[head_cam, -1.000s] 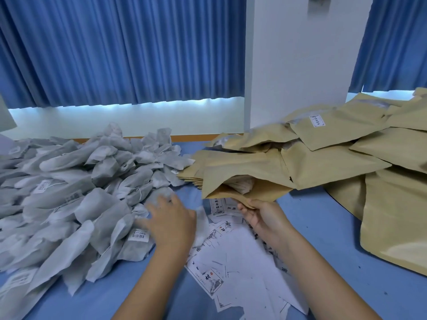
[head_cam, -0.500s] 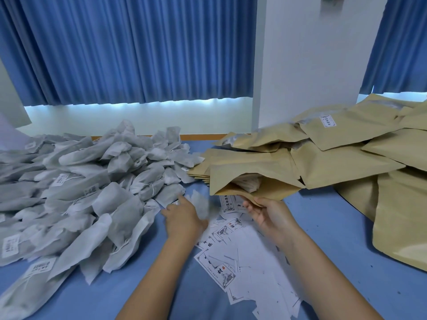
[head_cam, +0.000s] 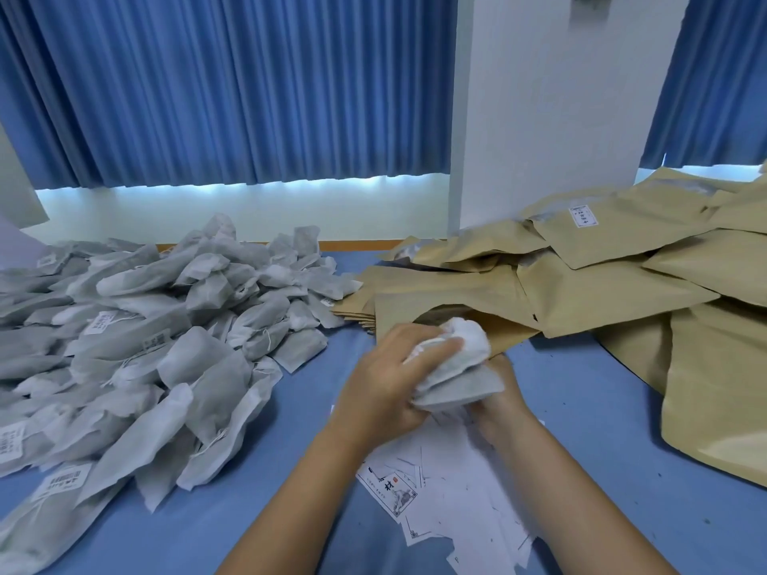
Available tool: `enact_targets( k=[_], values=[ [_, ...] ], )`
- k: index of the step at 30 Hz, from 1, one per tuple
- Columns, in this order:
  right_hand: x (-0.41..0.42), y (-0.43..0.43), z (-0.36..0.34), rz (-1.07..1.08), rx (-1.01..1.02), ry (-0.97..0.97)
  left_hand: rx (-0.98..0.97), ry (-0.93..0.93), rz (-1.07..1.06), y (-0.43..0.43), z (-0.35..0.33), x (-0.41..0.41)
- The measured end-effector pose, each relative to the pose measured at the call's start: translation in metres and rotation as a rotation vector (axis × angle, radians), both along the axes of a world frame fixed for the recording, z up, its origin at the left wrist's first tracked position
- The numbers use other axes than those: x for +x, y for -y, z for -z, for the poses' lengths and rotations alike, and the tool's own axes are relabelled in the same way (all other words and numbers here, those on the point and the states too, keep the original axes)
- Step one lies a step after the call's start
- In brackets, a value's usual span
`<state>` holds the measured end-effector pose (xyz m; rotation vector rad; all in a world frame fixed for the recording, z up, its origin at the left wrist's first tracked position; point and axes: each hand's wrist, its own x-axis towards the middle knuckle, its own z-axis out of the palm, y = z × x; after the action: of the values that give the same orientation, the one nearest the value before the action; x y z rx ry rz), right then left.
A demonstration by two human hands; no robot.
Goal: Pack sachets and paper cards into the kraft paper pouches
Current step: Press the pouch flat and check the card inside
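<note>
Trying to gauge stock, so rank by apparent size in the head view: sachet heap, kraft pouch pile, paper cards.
First, tied: sachet heap and kraft pouch pile, both cropped by the frame, so unranked.
Last: paper cards, partly hidden.

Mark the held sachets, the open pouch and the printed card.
held sachets (head_cam: pixel 460 383), head view, grey lower body.
open pouch (head_cam: pixel 514 333), head view, lower panel beside its mouth.
printed card (head_cam: pixel 388 493), head view, printed face.

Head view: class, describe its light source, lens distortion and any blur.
Head view: daylight glows in a strip beneath the blue curtains; the wide lens slants the edges of the white pillar; the left hand and its sachets look slightly soft.
</note>
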<state>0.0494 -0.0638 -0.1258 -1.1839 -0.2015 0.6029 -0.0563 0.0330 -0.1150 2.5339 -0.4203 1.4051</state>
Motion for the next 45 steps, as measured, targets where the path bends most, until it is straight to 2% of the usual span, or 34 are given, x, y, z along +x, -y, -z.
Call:
enact_targets(
  k=[3, 7, 11, 13, 15, 17, 19, 21, 22, 24, 25, 26, 28, 30, 31, 32, 36, 39, 42, 45],
  values=[
    [-0.009, -0.005, 0.001, -0.012, -0.024, 0.092, -0.077, -0.290, -0.202, 0.008, -0.011, 0.022],
    [-0.023, -0.005, -0.003, 0.045, -0.007, 0.152, -0.103, -0.545, -0.635, 0.012, -0.031, 0.054],
    [-0.032, -0.007, -0.004, -0.016, -0.016, 0.194, -0.218, -0.664, -0.734, -0.009, -0.039, 0.086],
    [-0.034, -0.007, -0.002, -0.037, -0.034, 0.190, -0.084, -0.858, -0.816, -0.022, -0.036, 0.093],
    [-0.031, -0.006, -0.001, -0.014, -0.007, 0.096, -0.014, -0.984, -0.780, -0.018, -0.033, 0.090],
    [-0.023, -0.005, 0.000, 0.010, 0.039, -0.016, -0.050, -0.955, -0.700, -0.006, -0.033, 0.083],
    [-0.014, -0.004, 0.001, 0.039, 0.063, -0.060, 0.035, -0.791, -0.667, 0.006, -0.032, 0.071],
    [-0.007, -0.003, 0.000, 0.050, 0.113, -0.085, 0.128, -0.410, -0.568, 0.013, -0.029, 0.055],
    [-0.005, -0.004, -0.002, 0.047, 0.153, -0.105, 0.113, -0.200, -0.481, 0.013, -0.030, 0.046],
    [-0.004, -0.004, -0.003, 0.046, 0.191, -0.126, -0.013, 0.153, -0.395, 0.001, -0.030, 0.030],
    [-0.004, -0.004, -0.004, 0.052, 0.191, -0.125, -0.125, 0.190, -0.429, -0.009, -0.030, 0.025],
    [-0.004, -0.003, -0.004, 0.057, 0.192, -0.123, -0.254, 0.147, -0.497, -0.022, -0.027, 0.023],
    [-0.003, -0.001, -0.004, 0.048, 0.207, -0.114, -0.460, -0.187, -0.785, -0.062, -0.010, 0.022],
    [-0.001, 0.002, -0.004, 0.041, 0.215, -0.107, -0.511, -0.560, -0.987, -0.095, 0.017, 0.016],
    [0.000, 0.002, -0.004, 0.043, 0.211, -0.104, -0.500, -0.677, -1.032, -0.106, 0.029, 0.011],
    [0.001, 0.003, -0.005, 0.046, 0.206, -0.104, -0.486, -0.709, -1.052, -0.114, 0.036, 0.008],
    [0.005, 0.004, -0.005, 0.043, 0.200, -0.117, -0.520, -0.636, -1.093, -0.122, 0.033, 0.009],
    [0.009, 0.006, -0.005, 0.063, 0.224, -0.129, -0.323, -0.699, -1.105, -0.114, 0.030, 0.012],
    [0.010, 0.007, -0.005, 0.072, 0.288, -0.166, -0.314, -0.627, -0.991, -0.107, 0.035, 0.013],
    [0.008, 0.007, -0.004, 0.061, 0.325, -0.191, -0.362, -0.722, -0.887, -0.104, 0.043, 0.012]
  ],
)
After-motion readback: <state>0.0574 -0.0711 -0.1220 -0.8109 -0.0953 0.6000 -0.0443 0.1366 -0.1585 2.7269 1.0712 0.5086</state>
